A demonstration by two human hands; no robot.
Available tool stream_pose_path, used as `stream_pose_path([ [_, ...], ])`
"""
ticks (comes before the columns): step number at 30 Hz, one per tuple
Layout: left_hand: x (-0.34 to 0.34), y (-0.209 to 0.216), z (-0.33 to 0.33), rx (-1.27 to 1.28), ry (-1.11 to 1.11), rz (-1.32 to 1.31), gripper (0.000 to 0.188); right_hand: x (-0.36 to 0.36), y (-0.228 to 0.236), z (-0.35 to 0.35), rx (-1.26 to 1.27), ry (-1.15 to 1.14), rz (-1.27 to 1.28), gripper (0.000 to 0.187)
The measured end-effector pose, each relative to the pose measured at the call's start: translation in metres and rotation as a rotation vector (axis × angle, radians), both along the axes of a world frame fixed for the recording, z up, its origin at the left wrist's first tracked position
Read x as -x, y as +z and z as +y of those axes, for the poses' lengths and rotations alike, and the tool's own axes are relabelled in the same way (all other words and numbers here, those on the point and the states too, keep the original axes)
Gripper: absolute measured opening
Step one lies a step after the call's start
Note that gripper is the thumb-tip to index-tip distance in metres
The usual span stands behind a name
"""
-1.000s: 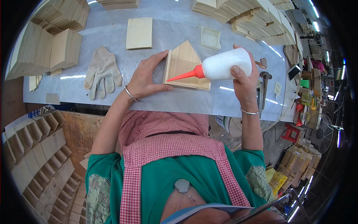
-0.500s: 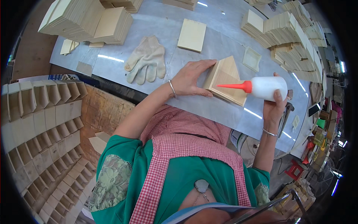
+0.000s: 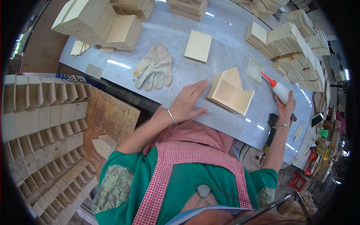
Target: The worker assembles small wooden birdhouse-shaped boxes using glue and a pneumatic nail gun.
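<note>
My right hand (image 3: 284,107) grips a white squeeze bottle (image 3: 282,92) with a red pointed nozzle, tilted up and to the left, over the right part of the table. A small wooden box piece (image 3: 230,90) with a pointed back panel rests on the grey tabletop in front of me. Just left of it is my left hand (image 3: 188,101), fingers stretched out and holding nothing, apart from the wood. Beyond the piece lies a flat wooden panel (image 3: 198,45). A shallow whitish tray (image 3: 255,69) sits near the bottle's nozzle tip.
A worn work glove (image 3: 153,68) lies left of my left hand. Stacks of thin wooden boards (image 3: 123,32) stand at the far left, more boards (image 3: 294,41) at the right. Rows of wooden boxes (image 3: 41,119) fill the lower left. A dark power tool (image 3: 270,129) is beside my right forearm.
My left hand has let go of the wooden piece and drawn back left. My right hand has carried the bottle away from the piece to the right, and its nozzle now points up-left.
</note>
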State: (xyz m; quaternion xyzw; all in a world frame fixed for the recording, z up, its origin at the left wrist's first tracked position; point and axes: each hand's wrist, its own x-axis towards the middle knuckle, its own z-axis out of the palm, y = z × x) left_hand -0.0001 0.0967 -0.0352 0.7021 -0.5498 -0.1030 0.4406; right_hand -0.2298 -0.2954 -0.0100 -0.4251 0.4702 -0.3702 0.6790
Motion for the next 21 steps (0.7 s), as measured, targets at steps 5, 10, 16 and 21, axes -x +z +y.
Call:
stream_pose_path([
  [5, 0.019, 0.005, 0.02, -0.04, 0.049, -0.001, 0.082, -0.001, 0.0, -0.006, 0.06, -0.041, 0.354, 0.052],
  [10, 0.037, 0.008, 0.043, -0.001, 0.066, -0.019, 0.073, 0.013, 0.01, -0.015, 0.656, -0.108, 0.642, 0.052],
  [16, 0.047, 0.022, 0.113, 0.056, 0.214, 0.012, 0.05, -0.057, 0.1, 0.094, 0.847, -0.149, 0.101, 0.059],
  [21, 0.046, 0.035, 0.177, 0.123, 0.649, 0.235, 0.041, -0.089, 0.143, 0.14, 0.909, -0.152, -0.226, 0.072],
])
